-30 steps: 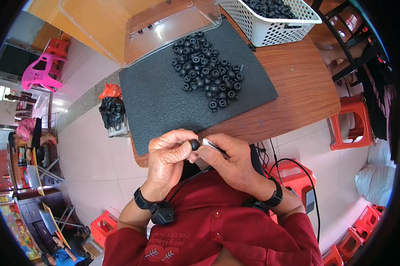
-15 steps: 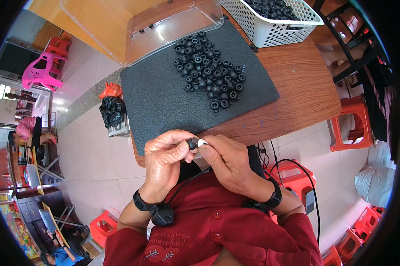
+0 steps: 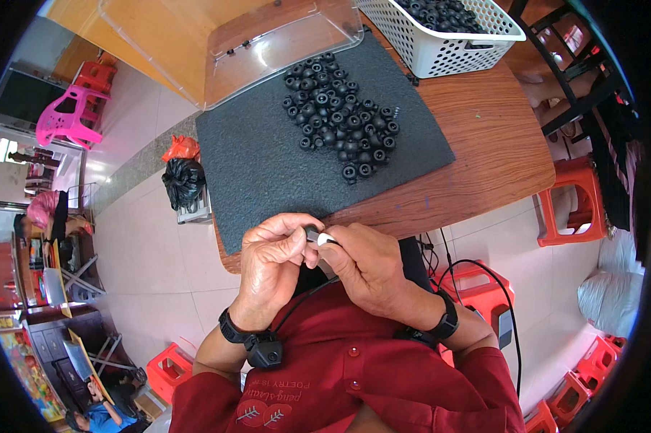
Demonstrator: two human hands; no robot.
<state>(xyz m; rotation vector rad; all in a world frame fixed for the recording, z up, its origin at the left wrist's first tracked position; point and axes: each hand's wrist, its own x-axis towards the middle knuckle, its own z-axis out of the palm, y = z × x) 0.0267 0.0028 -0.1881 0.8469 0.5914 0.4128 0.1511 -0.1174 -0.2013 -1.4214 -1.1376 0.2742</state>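
Landmark: dark foam mat [image 3: 268, 166] on the wooden table [image 3: 484, 159]; every place below taken from it.
Far left of mat: black bag [image 3: 183, 180] on the floor, orange bag [image 3: 182, 146] just behind it.
Left hand [image 3: 275, 260]: below the mat's near edge, off the table; fingers [image 3: 296, 238] closed around a small black ring part [image 3: 312, 233].
Ring part: pinched between both hands, just under the mat's near edge; white tip [image 3: 327, 238] showing on its right side.
Axis: long axis seemingly left to right, white end toward the right hand; too small to be sure.
Right hand [image 3: 369, 270]: touching the left, fingers [image 3: 336, 252] closed on the white tip.
Step in hand: apparently seating the white piece into the ring.
Next move: likely needs a firm, straight push along that axis.
On mat, upper right: pile of black rings [image 3: 343, 119].
Behind mat: clear plastic lid [image 3: 282, 36].
Right of mat, far corner: white basket [image 3: 448, 54] holding more rings.
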